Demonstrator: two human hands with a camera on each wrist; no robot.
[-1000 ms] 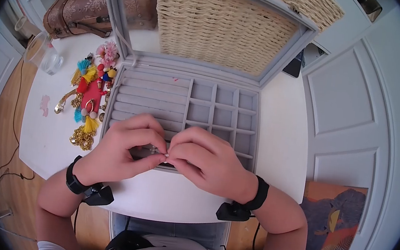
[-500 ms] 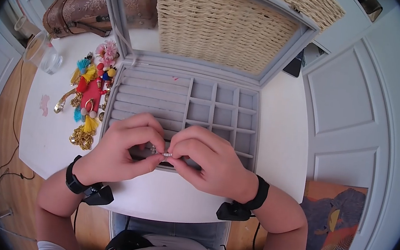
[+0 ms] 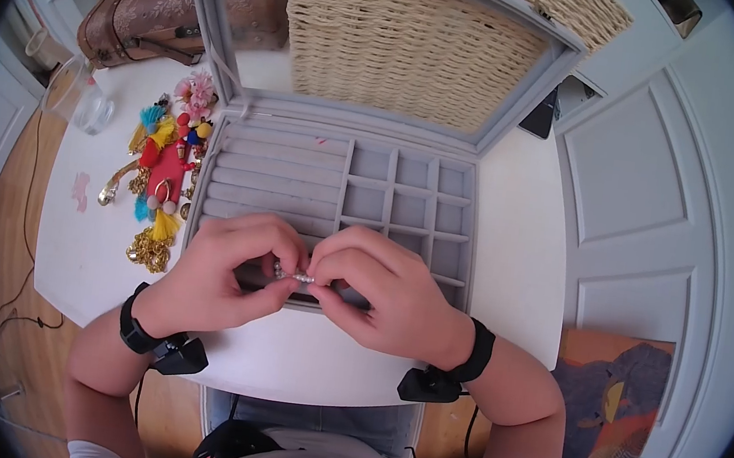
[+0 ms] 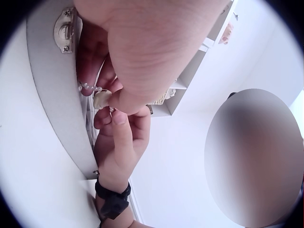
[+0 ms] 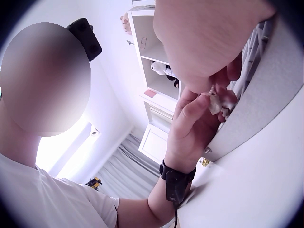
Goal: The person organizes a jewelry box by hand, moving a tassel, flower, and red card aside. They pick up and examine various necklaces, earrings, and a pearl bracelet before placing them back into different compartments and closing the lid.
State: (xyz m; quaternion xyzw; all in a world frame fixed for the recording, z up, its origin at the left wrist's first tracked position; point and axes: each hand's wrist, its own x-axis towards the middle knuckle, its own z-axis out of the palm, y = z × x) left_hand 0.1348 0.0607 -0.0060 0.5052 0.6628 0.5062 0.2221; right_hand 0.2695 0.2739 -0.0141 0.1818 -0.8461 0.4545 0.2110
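Over the front edge of an open grey jewelry box (image 3: 471, 241), both hands meet at a string of small pearly beads (image 3: 304, 278). The left hand (image 3: 231, 272) pinches it between thumb and fingers, with more beads showing inside its curl. From the other side, the right hand (image 3: 391, 300) pinches the string too, fingertips close to the left ones. In the left wrist view a cream-white piece (image 4: 101, 99) sits beside the beads (image 4: 90, 87) at the fingertips; the right wrist view shows this pale piece (image 5: 214, 103) as well. Fingers hide much of the string.
Left of the box lie a pink flower (image 3: 195, 96), colored tassels (image 3: 153, 119) and gold chain (image 3: 149, 251). A clear plastic cup (image 3: 95, 114) and brown patterned case (image 3: 139, 8) stand farther left. Behind the raised lid (image 3: 576, 58) is a woven basket (image 3: 406, 48); a dark phone (image 3: 539, 120) lies right.
The fingertips have drawn slightly apart, and more of the bead string shows between them. Both hands keep pinching and stay over the box's front edge.
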